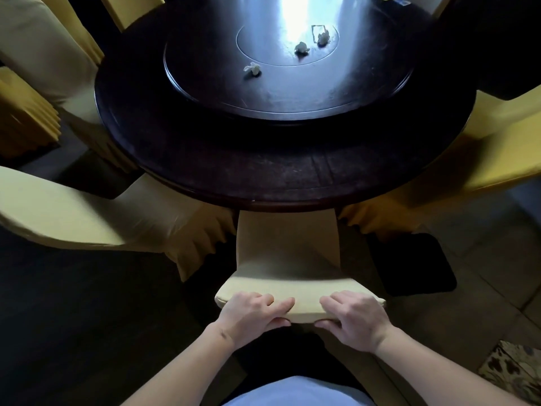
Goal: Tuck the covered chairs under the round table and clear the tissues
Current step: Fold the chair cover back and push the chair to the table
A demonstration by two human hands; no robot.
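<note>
A chair in a cream cover stands straight in front of me, its seat tucked under the dark round table. My left hand and my right hand both grip the top edge of its backrest, fingers over the front, thumbs behind. Three crumpled white tissues lie on the turntable in the table's middle: one tissue at the left, one in the centre, one at the right.
More covered chairs ring the table: one at the near left, one at the far left, one at the right. A dark mat lies on the tiled floor at the right. A patterned object sits bottom right.
</note>
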